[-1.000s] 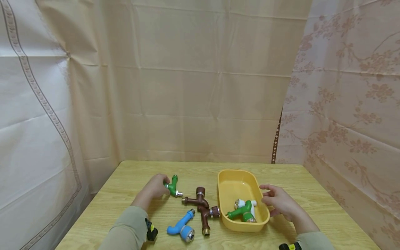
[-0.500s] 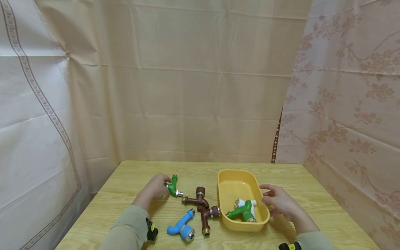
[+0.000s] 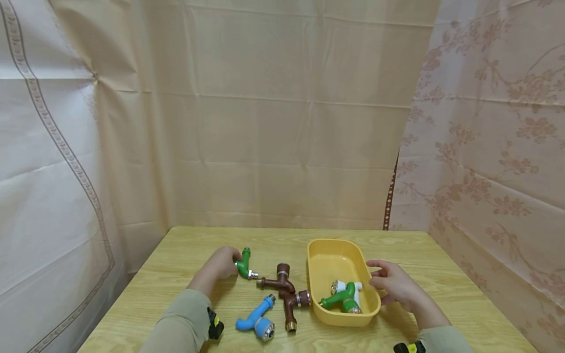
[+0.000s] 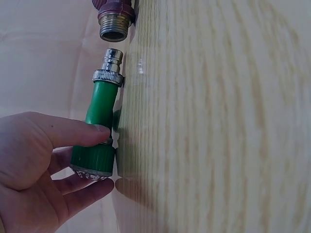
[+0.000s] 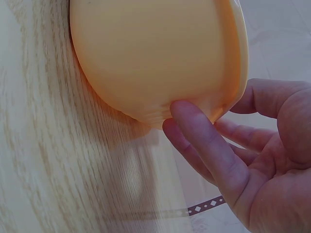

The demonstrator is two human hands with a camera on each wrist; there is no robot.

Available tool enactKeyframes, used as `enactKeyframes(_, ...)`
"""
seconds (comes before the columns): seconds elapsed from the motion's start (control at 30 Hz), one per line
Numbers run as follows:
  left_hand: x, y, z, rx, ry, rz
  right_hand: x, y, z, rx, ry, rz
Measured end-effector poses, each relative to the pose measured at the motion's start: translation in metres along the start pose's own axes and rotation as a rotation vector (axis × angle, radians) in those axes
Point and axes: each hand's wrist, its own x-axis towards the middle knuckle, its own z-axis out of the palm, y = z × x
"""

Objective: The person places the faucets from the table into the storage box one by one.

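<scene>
My left hand (image 3: pixel 219 264) grips a green tap (image 3: pixel 243 264) on the left of the table. In the left wrist view, the thumb presses on the green tap (image 4: pixel 100 104) near its round knob, with fingers behind and below the knob. The tap's silver nozzle points towards a brown tap's threaded end (image 4: pixel 113 30). At the right side of a yellow basin (image 3: pixel 337 321), my right hand (image 3: pixel 395 286) touches the outer wall with fairly straight fingers. Inside the basin lie another green tap (image 3: pixel 340 297) and a white tap (image 3: pixel 358 293), partly hidden beneath it.
Two brown taps (image 3: pixel 278 283) (image 3: pixel 289 306) lie against each other between the left hand and the basin. A blue tap (image 3: pixel 256 317) lies nearer the front. The wooden table (image 3: pixel 282 240) is enclosed by hanging cloth (image 3: pixel 282 122) at the back and sides.
My left hand and the green tap in it have shifted very slightly. The right hand, the basin and the other taps stay in place.
</scene>
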Motion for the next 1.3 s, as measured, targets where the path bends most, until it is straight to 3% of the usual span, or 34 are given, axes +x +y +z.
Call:
enactKeyframes(0.6, 0.0012, -0.0012, 0.0001, 0.023, 0.005, 0.012, -0.0009, -0.0009, -0.0008, -0.005, -0.011, 0.0)
enactKeyframes(1.3, 0.0003, 0.0048, -0.0018, -0.052, 0.013, -0.038, 0.0003, 0.0004, -0.0002, -0.008, 0.006, -0.001)
